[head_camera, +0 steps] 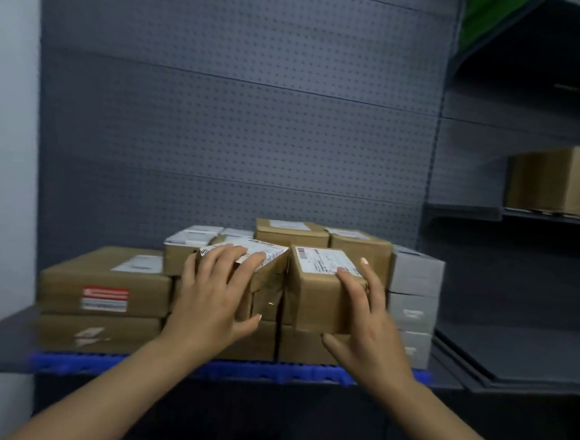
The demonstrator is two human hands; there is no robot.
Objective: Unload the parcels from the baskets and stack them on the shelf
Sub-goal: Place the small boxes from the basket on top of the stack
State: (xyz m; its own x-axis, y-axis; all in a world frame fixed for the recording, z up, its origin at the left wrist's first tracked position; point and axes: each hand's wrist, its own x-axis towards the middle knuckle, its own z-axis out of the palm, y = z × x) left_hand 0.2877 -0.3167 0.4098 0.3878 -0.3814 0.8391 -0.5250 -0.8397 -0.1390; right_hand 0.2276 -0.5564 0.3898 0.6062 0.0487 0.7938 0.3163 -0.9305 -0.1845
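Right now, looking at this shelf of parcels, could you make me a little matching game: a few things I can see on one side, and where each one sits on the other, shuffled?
Things:
1. left hand
2. right hand
3. parcel with a red sticker
4. grey boxes

Places:
A. at the right end of the stack
B. at the left end of the stack
C. on the tilted parcel with a lifting white label
D. round the brown parcel with a flat white label

Pairs: 1-C, 2-D, 3-B, 4-A
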